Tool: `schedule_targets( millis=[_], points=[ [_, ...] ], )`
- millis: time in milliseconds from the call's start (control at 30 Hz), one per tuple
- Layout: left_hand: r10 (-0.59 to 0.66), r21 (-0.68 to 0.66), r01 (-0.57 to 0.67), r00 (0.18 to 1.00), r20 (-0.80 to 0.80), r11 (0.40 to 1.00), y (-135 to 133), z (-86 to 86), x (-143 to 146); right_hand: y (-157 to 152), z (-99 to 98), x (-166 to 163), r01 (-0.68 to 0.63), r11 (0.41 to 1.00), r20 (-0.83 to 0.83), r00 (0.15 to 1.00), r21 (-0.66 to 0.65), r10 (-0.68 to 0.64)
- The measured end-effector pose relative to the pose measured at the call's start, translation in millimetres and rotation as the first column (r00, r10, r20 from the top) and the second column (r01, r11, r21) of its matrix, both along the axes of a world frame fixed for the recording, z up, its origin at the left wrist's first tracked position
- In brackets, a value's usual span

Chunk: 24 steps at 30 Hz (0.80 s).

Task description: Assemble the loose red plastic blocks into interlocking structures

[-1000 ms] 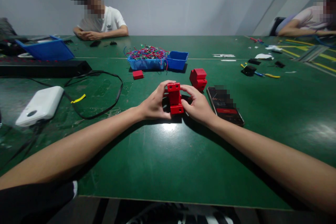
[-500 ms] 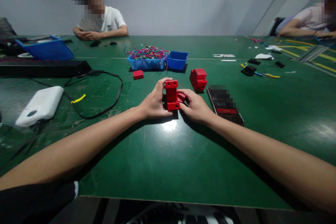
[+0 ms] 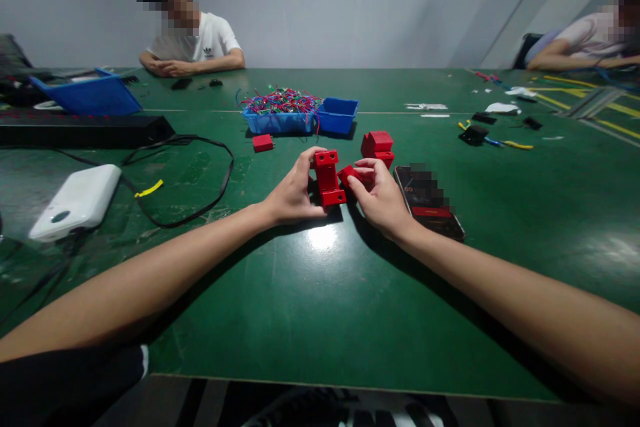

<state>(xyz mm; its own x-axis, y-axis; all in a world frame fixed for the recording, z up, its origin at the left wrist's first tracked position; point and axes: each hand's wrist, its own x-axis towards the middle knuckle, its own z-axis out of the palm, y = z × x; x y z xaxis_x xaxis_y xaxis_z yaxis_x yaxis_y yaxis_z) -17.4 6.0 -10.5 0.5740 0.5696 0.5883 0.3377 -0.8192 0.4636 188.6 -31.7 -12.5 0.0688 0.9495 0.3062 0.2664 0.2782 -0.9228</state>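
Left fingers [image 3: 304, 164] gripping glossy red bracket [image 3: 328, 177], holed at both ends, right fingers [image 3: 369, 164] pinching small red block [image 3: 348, 175]

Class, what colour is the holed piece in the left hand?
The holed piece in the left hand is red, seen best in the head view.

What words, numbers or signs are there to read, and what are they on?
"00:", it seems, on the phone; the rest is blurred.
White shirt: a small dark sign; any letters are too small to read.
Dark cloth at the bottom: white marks, unreadable.
Red frame and small red block: no words I can read.
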Motion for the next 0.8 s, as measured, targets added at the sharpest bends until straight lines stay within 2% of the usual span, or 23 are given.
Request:
schedule_targets(
  millis=[200, 267, 367, 433, 567, 800],
  points=[
    [0.002, -0.016, -0.002, 1.000, -0.013, 1.000, 2, -0.4, 0, -5, 4.3, -9, -0.121, 0.987, -0.301, 0.950, -0.105, 0.085],
    [-0.013, -0.020, 0.012, 1.000, -0.013, 1.000, 2, -0.4, 0, -3, 7.9, -10, -0.136, 0.980, -0.418, 0.906, -0.146, 0.063],
    [-0.022, -0.033, 0.022, 1.000, -0.007, 0.999, 1, -0.5, 0, 0, 14.0, -9, -0.130, 0.955, -0.547, 0.836, -0.266, -0.038],
    [-0.023, -0.044, 0.022, 1.000, -0.006, 0.999, 1, -0.5, 0, 1, 16.6, -8, -0.152, 0.945, -0.577, 0.815, -0.291, -0.047],
    [-0.020, -0.038, 0.019, 1.000, -0.019, 0.999, 1, 0.2, 0, 0, 15.3, -8, -0.191, 0.953, -0.553, 0.832, -0.234, 0.031],
    [-0.020, -0.028, 0.019, 0.999, -0.025, 0.999, 0, 1.8, -1, -1, 10.3, -8, -0.173, 0.964, -0.516, 0.855, -0.203, 0.045]
  ],
)
